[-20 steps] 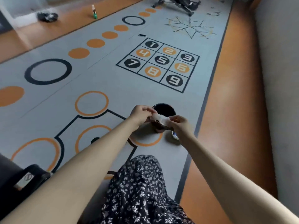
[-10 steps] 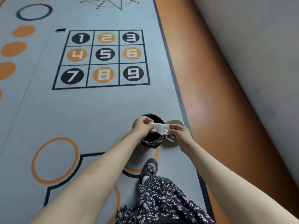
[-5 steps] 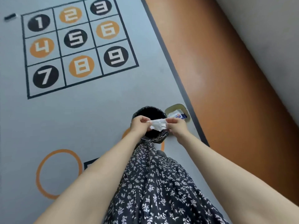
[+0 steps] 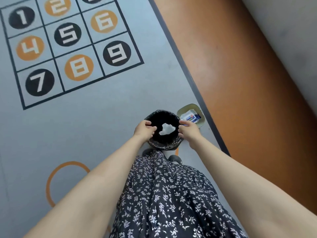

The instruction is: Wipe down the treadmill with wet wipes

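**Over the waste bin: a crumpled wipe between two empty grips**

Down on the grey gym floor (image 4: 96, 127), a small waste bin (image 4: 163, 145) lined with a black bag stands just ahead of the person's floral skirt (image 4: 171, 200). The wet wipe (image 4: 166, 129), a white crumpled wad, shows against the bin's dark inside. Whether it is falling or already lies at the bottom cannot be told.

The left grip (image 4: 145, 131) hovers at the bin's left rim with fingers loosely curled round nothing. The right grip (image 4: 187, 131) hovers at the right rim, fingers relaxed and slack, also empty. The wipe sits between the two and lower, touching neither.

Such a wipe is probably very light, limp and damp. It would cling and fold rather than keep a shape, so a fingertip pinch on a loose edge or fold would suit it best.

Just beyond the right grip, a pack of wet wipes (image 4: 190, 117) lies in a small yellowish tray (image 4: 202, 121) beside the bin. It is likely the source of a fresh sheet, drawn by its exposed corner. No treadmill is in view.
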